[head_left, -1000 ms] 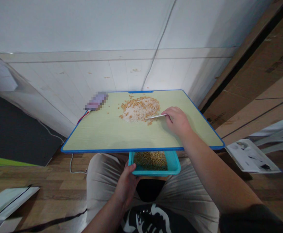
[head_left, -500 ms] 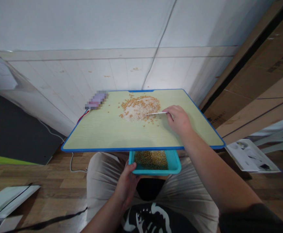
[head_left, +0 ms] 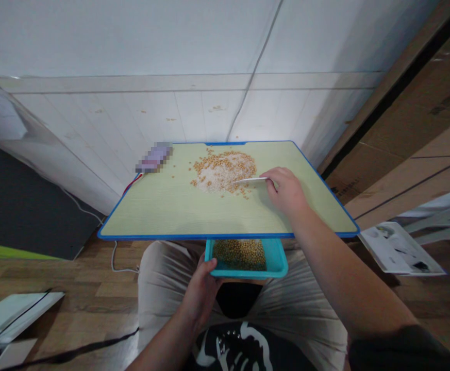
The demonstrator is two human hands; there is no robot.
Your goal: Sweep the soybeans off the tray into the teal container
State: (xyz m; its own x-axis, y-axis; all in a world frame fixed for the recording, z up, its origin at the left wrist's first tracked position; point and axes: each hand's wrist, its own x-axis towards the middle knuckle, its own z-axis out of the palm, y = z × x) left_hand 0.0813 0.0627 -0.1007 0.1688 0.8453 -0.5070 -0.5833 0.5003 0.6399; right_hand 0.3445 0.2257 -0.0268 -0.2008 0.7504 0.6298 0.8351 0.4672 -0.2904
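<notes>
My right hand (head_left: 286,190) pinches a thin white flat strip (head_left: 251,180), perhaps a card seen edge-on; its exact kind I cannot make out. The strip's left end meets the right side of a pile of white rice-like grains (head_left: 219,174) mixed with yellow soybeans (head_left: 199,166). The pile lies on a pale green board (head_left: 163,211) with a blue rim. Below the board's front edge, my left hand (head_left: 204,283) grips the left front corner of a turquoise tray (head_left: 277,263), thumb over the rim. Soybeans (head_left: 242,255) cover much of its bottom; its back part is hidden under the board.
A blurred-out flat item (head_left: 154,157) with a red cord sits at the board's left back edge. Behind stands a white wall (head_left: 132,118) with a cable. Cardboard (head_left: 410,118) leans on the right. A white box (head_left: 402,247) lies at the lower right.
The strip has shifted very slightly right with my right hand. A few loose beans at the pile's front right edge lie differently. My left hand and the tray stay in place.
</notes>
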